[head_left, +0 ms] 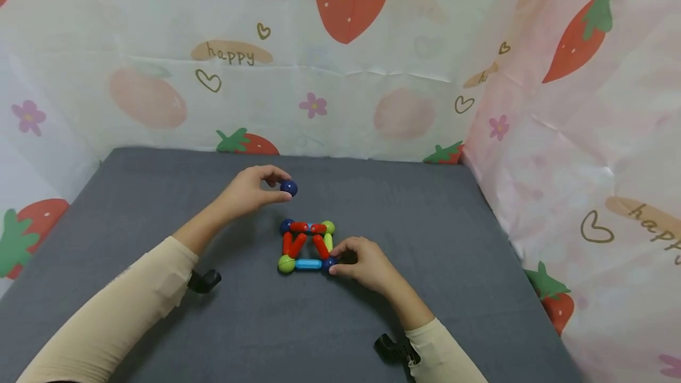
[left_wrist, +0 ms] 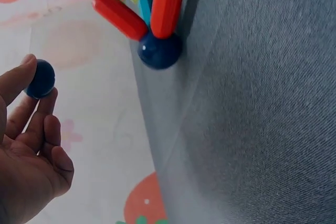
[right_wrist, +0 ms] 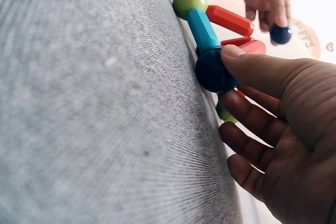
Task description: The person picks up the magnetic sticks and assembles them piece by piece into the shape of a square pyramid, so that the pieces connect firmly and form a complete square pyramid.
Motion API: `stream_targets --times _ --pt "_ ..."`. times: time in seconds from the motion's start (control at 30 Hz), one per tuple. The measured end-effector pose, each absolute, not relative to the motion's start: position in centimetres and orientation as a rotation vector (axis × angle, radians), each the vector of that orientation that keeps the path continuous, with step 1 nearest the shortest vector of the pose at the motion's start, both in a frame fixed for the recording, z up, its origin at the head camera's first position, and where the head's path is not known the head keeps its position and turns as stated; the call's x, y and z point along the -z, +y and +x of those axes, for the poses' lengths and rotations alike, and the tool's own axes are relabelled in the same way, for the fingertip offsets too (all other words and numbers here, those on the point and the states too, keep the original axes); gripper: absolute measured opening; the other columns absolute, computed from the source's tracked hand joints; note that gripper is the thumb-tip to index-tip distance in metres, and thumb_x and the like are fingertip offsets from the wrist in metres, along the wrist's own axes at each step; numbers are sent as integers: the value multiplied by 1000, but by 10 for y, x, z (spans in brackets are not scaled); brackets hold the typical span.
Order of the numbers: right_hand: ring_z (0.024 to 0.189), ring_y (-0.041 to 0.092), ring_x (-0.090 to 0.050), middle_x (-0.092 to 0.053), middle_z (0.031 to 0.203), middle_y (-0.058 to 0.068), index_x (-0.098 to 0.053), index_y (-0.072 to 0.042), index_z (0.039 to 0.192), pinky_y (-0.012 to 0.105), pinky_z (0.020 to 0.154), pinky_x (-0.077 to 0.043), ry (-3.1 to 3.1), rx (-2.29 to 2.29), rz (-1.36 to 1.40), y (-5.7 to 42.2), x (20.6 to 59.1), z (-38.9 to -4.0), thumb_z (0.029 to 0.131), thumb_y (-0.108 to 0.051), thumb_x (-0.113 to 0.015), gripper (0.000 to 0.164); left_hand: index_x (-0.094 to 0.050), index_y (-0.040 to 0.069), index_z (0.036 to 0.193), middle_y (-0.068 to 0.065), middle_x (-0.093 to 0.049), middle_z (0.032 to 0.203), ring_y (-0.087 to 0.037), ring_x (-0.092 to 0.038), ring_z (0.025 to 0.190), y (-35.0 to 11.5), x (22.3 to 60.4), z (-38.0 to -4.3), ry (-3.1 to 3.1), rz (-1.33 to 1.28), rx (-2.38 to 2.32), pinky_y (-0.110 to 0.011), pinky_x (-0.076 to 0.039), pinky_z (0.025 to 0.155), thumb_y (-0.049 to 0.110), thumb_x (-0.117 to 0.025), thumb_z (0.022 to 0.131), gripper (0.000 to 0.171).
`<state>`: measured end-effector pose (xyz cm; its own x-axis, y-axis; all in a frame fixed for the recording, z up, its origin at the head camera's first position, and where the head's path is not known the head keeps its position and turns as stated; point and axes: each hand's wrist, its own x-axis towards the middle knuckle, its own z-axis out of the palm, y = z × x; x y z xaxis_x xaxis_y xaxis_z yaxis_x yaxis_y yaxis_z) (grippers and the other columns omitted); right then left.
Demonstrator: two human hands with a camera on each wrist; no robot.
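Above the far side of the table, my left hand (head_left: 250, 187) pinches a dark blue ball (head_left: 289, 188) between thumb and fingers; the left wrist view shows the same ball (left_wrist: 41, 79) raised off the table. A small structure of magnetic rods and balls sits below it. Its near edge is a light blue rod (head_left: 308, 264) between a green ball (head_left: 286, 264) and another dark blue ball (right_wrist: 215, 71). My right hand (head_left: 368, 263) grips that corner ball with thumb and fingertips. Red rods (head_left: 297, 246) slant up from the corners, and a yellow-green rod (head_left: 328, 242) forms the right side.
A grey cloth (head_left: 436, 241) covers the table. Printed curtains (head_left: 340, 99) hang at its back and sides. Black wrist mounts (head_left: 204, 281) stick out from both sleeves near the tabletop.
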<state>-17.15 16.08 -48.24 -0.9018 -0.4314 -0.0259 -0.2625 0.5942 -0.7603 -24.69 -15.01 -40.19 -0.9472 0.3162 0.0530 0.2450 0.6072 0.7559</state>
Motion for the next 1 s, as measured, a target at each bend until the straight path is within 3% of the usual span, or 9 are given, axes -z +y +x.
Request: stream_targets --times 0.47,0.8,1.0 --pt "96 13 -58 -68 105 -9 -76 -24 104 34 87 -49 2614 1192 -584 160 481 -173 84 -29 -87 23 -72 23 120 -4 -60 108 -23 -51 104 -133 401 -221 2724 599 -1201 -40 -45 81 36 -83 88 36" --pt "96 12 -61 -69 105 -8 -76 -22 105 36 88 -51 2593 1203 -602 160 481 -171 85 -29 -86 23 -73 23 122 -11 -61 112 -26 -52 103 -124 419 -209 2663 665 -1170 -37 -46 78 40 -82 88 39" --pt "96 13 -61 -69 106 -7 -76 -21 106 36 87 -51 2594 1217 -606 160 481 -172 86 -29 -85 23 -74 25 120 -8 -63 111 -28 -54 105 -119 428 -211 2648 702 -1196 -37 -47 80 40 -82 87 38"
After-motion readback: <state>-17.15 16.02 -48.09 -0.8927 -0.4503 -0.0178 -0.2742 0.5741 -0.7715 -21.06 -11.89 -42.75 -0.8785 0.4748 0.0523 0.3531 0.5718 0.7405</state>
